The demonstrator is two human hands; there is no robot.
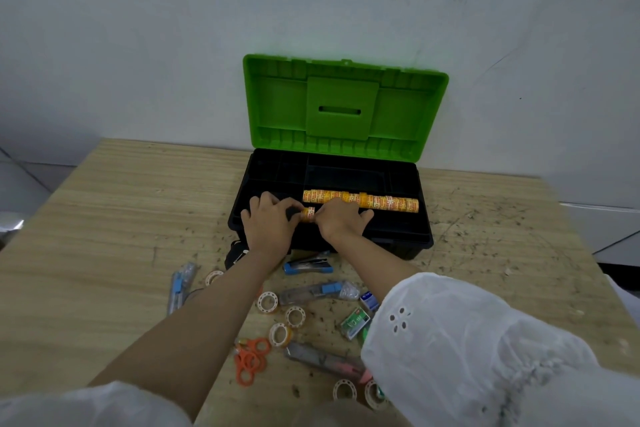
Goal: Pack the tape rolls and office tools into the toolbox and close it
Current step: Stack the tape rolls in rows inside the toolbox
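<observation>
The black toolbox (420,239) stands open at the back of the wooden table, its green lid (277,97) upright against the wall. A row of several orange tape rolls (381,201) lies in its tray. My left hand (268,225) and my right hand (337,222) meet over the front of the tray and together pinch a small stack of orange tape rolls (308,214). Loose white tape rolls (267,302) lie on the table in front of the box.
In front of the box lie a blue stapler (306,267), orange scissors (251,359), a utility knife (322,359), a green staple box (355,322), a packaged blue cutter (180,288) and a black object (233,255). The wall stands right behind the lid.
</observation>
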